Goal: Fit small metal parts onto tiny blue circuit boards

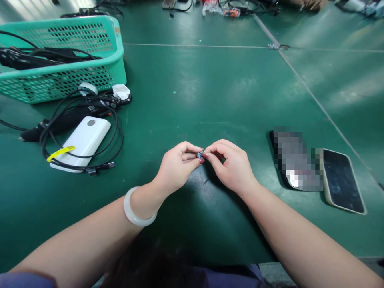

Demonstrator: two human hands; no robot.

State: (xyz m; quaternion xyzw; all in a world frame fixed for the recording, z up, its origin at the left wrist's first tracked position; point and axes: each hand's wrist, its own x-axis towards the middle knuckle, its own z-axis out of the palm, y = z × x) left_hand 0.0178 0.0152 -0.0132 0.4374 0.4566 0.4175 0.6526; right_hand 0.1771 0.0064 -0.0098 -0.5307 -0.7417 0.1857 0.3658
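Note:
Between my fingertips is a small bluish-grey piece (200, 155), mostly covered and too small to name. My left hand (179, 162), with a pale bangle (132, 208) on its wrist, is closed in a pinch around the piece from the left. From the other side my right hand (230, 165) pinches at the same spot, thumb and index finger pressed together against the piece's right edge. Whether the right fingers grip it or only touch it is hidden. Both hands are just above the green tabletop (192, 104).
To the left, a white power bank (85, 140) lies under a coiled black cable (122, 138). Behind it stands a green basket (120, 52) holding dark cables. Two phones lie at right, one blurred (292, 156), one pale-cased (343, 182). Bags and cables line the far edge.

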